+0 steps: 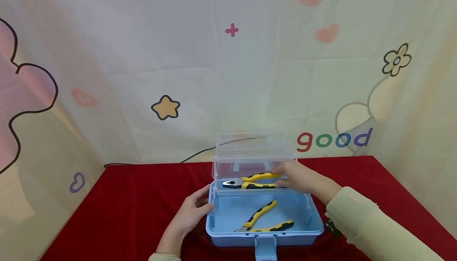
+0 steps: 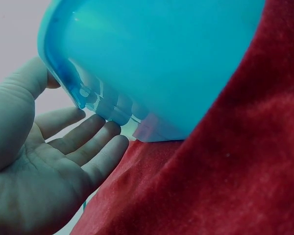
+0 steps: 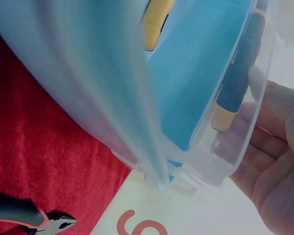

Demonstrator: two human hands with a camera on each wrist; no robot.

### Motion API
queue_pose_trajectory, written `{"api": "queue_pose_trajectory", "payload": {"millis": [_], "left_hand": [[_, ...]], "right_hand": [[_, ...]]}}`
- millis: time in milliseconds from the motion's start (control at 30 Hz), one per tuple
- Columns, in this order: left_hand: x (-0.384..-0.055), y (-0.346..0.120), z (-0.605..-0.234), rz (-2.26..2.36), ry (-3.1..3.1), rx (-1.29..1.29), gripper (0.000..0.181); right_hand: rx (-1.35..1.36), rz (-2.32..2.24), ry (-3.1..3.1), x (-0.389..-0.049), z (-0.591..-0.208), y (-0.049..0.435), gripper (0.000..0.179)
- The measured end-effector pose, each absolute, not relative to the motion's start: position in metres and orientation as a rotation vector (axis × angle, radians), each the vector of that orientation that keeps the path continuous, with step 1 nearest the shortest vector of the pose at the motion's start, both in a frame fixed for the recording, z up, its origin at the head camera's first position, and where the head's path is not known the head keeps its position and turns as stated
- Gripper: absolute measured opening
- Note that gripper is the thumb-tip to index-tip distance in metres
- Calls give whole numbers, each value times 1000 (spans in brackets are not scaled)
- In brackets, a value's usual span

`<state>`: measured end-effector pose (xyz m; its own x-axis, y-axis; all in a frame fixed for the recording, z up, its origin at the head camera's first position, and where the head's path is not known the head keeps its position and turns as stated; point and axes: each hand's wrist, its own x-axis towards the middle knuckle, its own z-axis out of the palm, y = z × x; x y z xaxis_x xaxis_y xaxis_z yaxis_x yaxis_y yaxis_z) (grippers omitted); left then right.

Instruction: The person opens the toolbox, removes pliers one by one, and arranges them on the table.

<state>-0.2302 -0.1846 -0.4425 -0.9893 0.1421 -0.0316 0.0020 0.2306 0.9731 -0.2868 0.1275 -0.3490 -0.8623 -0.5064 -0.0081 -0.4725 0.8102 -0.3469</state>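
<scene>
A light blue toolbox (image 1: 264, 240) stands with its clear lid (image 1: 255, 140) raised. At its left end, my left hand (image 1: 191, 212) holds the rim, thumb over the edge and fingers along the outer wall (image 2: 186, 54). Combination pliers (image 1: 233, 183) with yellow and black handles lie in the clear upper tray (image 1: 228, 192). My right hand (image 1: 294, 177) holds their handles, index finger at the upper one and thumb at the lower. In the right wrist view, the handle (image 3: 237, 73) shows through the tray's clear wall. A second yellow and black pair of pliers (image 1: 262, 213) lies open inside the box, jaws partly hidden.
Pliers with black and red handles (image 3: 19, 210) lie on the red cloth (image 1: 153, 197) beside the box's right end. The front latch (image 1: 265, 249) hangs down. A dark cable (image 1: 198, 156) runs behind the box, before a printed curtain (image 1: 200, 66).
</scene>
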Motion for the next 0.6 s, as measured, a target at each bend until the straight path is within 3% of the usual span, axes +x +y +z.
{"api": "queue_pose_trajectory", "payload": {"millis": [600], "left_hand": [[-231, -186, -441, 1847, 2377, 119, 63]], "right_hand": [[-757, -409, 2850, -297, -345, 116, 51]]}}
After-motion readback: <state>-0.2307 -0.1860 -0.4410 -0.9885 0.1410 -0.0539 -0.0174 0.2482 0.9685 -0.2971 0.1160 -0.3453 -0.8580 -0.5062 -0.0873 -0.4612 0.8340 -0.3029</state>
